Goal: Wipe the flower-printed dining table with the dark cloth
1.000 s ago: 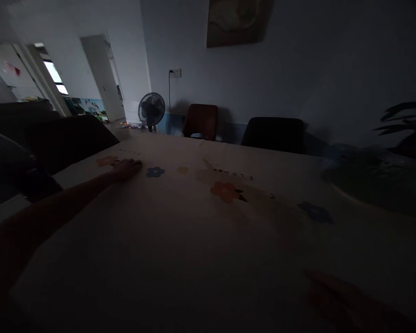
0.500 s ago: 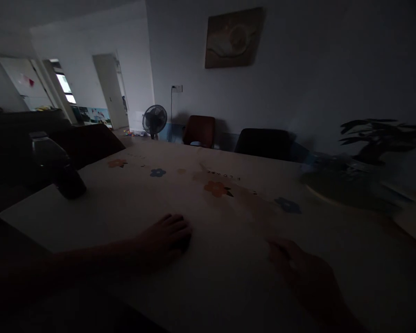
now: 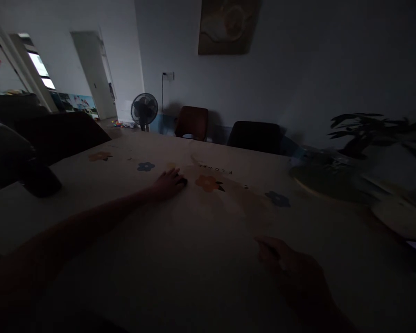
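The room is dim. A pale tablecloth (image 3: 201, 231) with printed orange and blue flowers covers the table. My left hand (image 3: 168, 182) lies flat on the cloth far out in the middle, arm stretched, next to an orange flower (image 3: 208, 183). My right hand (image 3: 291, 270) rests palm down on the cloth near the front right. Neither hand holds anything.
A dark rounded object (image 3: 38, 182) sits at the table's left edge. A round tray or plate (image 3: 319, 180) and a leafy plant (image 3: 370, 132) stand at the right. Two chairs (image 3: 253, 136) and a floor fan (image 3: 143, 108) are beyond the far edge.
My left hand has slid away from me across the cloth, from near the front to the middle by the orange flower. The right hand has stayed about where it was.
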`<state>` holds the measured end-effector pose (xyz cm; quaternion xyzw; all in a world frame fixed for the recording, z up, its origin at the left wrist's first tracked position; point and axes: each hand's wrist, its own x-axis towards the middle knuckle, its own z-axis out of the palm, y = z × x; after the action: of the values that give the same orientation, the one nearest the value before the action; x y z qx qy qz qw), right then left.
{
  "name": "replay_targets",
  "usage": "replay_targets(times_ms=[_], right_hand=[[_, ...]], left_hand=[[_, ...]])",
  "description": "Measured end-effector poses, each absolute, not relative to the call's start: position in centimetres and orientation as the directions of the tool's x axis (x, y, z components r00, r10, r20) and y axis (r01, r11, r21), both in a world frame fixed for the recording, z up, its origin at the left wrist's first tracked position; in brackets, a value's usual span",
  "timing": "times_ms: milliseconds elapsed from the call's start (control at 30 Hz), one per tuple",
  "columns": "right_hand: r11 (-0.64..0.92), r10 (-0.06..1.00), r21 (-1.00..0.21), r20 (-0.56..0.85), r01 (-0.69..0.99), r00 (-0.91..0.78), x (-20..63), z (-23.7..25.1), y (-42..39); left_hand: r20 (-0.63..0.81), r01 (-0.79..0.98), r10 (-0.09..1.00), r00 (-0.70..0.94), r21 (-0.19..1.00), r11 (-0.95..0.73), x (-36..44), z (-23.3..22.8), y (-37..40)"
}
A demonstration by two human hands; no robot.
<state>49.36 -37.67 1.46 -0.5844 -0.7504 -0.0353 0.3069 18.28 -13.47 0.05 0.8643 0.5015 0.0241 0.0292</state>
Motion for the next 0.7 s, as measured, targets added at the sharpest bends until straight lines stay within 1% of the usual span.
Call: replay_targets(times_ms=[67,167,300,400,533,700], right_hand=[[0.299,0.860,-0.301,0.497,0.905,-0.119,49.3,1.5,-37.6],[0.277,0.865,-0.280,0.489,0.919,-0.112,49.0,1.6,-37.5],[0.245,0.874,-0.263,0.477,0.933,-0.095,48.8,1.6,-37.5],[0.204,0.894,-0.265,0.442,0.942,-0.070,49.2,1.5,-37.5],[0.160,0.909,-0.253,0.416,0.954,-0.042,50.0,1.4,-37.6],[0.178,0.908,-0.256,0.416,0.950,-0.058,50.2,1.9,-37.6]], left_hand=[[0.032,0.873,0.875,0.483,0.053,-0.484,18.7,0.2,-10.1],[0.031,0.886,0.888,0.458,0.061,-0.459,19.4,0.2,-5.1],[0.034,0.927,0.932,0.361,0.091,-0.363,20.3,-0.1,0.9],[0.041,0.952,0.959,0.281,0.113,-0.284,20.8,-0.3,4.0],[0.058,0.959,0.969,0.242,0.139,-0.248,20.8,-0.5,5.7],[0.051,0.938,0.950,0.309,0.145,-0.314,19.7,-0.4,3.8]])
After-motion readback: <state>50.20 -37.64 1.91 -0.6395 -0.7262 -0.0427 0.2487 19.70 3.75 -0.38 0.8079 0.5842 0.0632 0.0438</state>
